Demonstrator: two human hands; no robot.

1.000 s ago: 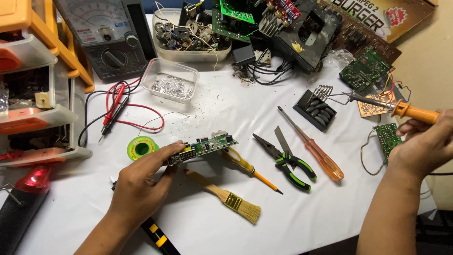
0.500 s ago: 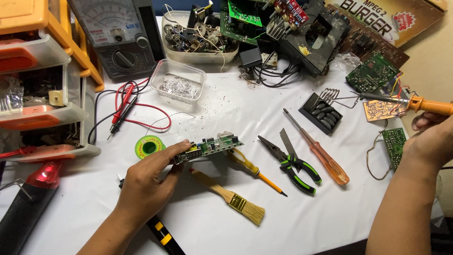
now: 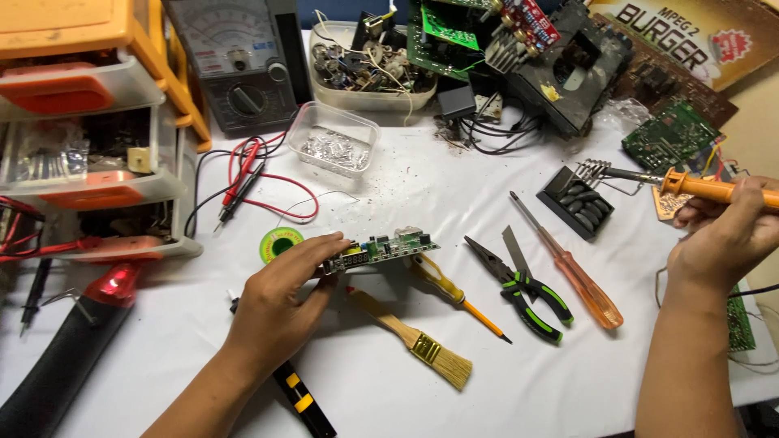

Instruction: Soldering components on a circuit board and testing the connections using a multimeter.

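My left hand (image 3: pixel 280 304) pinches the left end of a small green circuit board (image 3: pixel 388 246) and holds it just above the white table (image 3: pixel 389 186). My right hand (image 3: pixel 726 235) at the right edge grips the orange handle of a soldering iron (image 3: pixel 690 185), its metal tip pointing left into a wire stand (image 3: pixel 596 172). Below the board lie a wooden brush (image 3: pixel 414 341) and a small yellow-handled screwdriver (image 3: pixel 454 296). A green solder spool (image 3: pixel 281 243) sits just left of the board.
Green-handled pliers (image 3: pixel 523 288) and an orange-handled screwdriver (image 3: pixel 572 272) lie between my hands. Black sponge tray (image 3: pixel 578 201), clear parts box (image 3: pixel 334 148), multimeter (image 3: pixel 235 65) with red and black leads (image 3: pixel 243 182), drawer cabinet (image 3: pixel 89 122) at left, loose circuit boards (image 3: pixel 669 138) at the back.
The view has shifted a little. My right hand with the soldering iron has risen slightly and stays by the stand. My left hand still holds the circuit board in the same spot.
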